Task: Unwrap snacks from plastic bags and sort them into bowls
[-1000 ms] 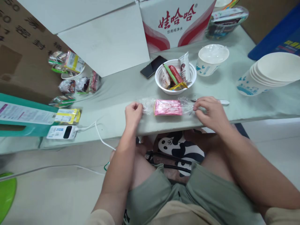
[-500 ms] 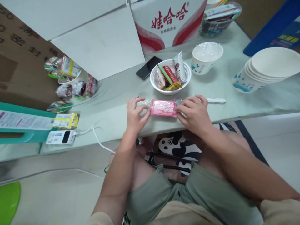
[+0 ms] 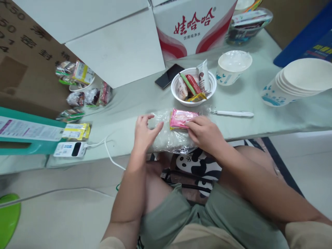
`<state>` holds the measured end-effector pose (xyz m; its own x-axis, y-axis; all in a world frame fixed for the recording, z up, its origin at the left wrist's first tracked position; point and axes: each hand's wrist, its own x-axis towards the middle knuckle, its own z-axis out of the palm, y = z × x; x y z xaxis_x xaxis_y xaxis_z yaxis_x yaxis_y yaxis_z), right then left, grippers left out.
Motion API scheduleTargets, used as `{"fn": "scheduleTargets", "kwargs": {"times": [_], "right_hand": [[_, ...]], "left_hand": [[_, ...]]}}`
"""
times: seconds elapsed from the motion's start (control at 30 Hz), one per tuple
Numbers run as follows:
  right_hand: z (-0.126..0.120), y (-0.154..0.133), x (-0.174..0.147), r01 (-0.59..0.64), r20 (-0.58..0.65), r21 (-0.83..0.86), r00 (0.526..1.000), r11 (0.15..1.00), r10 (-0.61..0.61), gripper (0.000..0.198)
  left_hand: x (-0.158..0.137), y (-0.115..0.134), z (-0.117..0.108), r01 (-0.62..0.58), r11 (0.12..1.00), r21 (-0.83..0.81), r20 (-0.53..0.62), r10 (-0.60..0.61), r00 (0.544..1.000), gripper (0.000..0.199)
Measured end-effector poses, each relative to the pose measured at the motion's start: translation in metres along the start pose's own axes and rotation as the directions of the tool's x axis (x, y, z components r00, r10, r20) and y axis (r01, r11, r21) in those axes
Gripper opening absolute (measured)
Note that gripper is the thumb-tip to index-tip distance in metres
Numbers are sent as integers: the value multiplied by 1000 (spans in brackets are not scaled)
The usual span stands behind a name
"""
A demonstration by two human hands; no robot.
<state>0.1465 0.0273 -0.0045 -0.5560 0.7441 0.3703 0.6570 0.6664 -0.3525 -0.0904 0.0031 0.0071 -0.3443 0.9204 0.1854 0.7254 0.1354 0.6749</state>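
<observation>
A pink snack packet (image 3: pixel 178 118) with a yellow edge lies on a spread sheet of clear plastic wrap (image 3: pixel 171 140) at the table's front edge. My right hand (image 3: pixel 204 131) has its fingers closed on the packet's right end. To the left, my left hand (image 3: pixel 145 129) is open, thumb and fingers apart, beside the wrap and holding nothing. Just behind the packet stands a white bowl (image 3: pixel 178 98) with several wrapped snacks, among them a red stick (image 3: pixel 193 84) and a green one. A slim white pen-like tool (image 3: pixel 234 113) lies to the right.
A dark phone (image 3: pixel 168 76) lies behind the bowl, before a white and red carton (image 3: pixel 194 27). Paper bowls stand right: one lined with plastic (image 3: pixel 230 74), several in a stack (image 3: pixel 275 90). At left are bagged snacks (image 3: pixel 75 98) and a white power bank (image 3: pixel 68 149) with a cable.
The clear wrap now lies spread out flat beneath the pink packet. My left hand has let go and moved left, opening. My right hand has shifted inward onto the packet.
</observation>
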Motion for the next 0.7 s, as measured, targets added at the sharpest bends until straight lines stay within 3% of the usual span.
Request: {"fn": "scheduleTargets", "kwargs": {"times": [0.1, 0.2, 0.27, 0.33, 0.4, 0.47, 0.6, 0.7], "right_hand": [[12, -4, 10, 19, 77, 1, 997, 1000, -19, 34], [19, -8, 13, -33, 108, -56, 993, 998, 39, 51], [20, -8, 14, -75, 104, -70, 991, 995, 82, 60], [19, -6, 16, -118, 96, -39, 988, 992, 122, 65], [16, -1, 19, -170, 74, 47, 983, 984, 166, 65], [13, 6, 21, -186, 35, 194, 983, 963, 182, 62], [6, 23, 19, -163, 14, 458, 984, 874, 177, 53], [-3, 29, 13, -199, 42, 494, 978, 846, 205, 44]], "left_hand": [[9, -4, 11, 145, 988, -60, 186, -131, 974, 31], [7, 2, 23, 283, 907, -311, 305, -187, 934, 22], [3, 12, 27, 383, 736, -559, 381, -182, 906, 24], [0, 24, 25, 493, 485, -722, 483, -157, 862, 27], [-1, 34, 20, 578, 275, -768, 563, -139, 815, 28], [1, 41, 14, 624, 156, -766, 608, -139, 781, 26], [12, 41, 11, 664, 65, -744, 619, -306, 723, 18], [20, 37, 18, 661, 96, -744, 550, -472, 689, 13]]}}
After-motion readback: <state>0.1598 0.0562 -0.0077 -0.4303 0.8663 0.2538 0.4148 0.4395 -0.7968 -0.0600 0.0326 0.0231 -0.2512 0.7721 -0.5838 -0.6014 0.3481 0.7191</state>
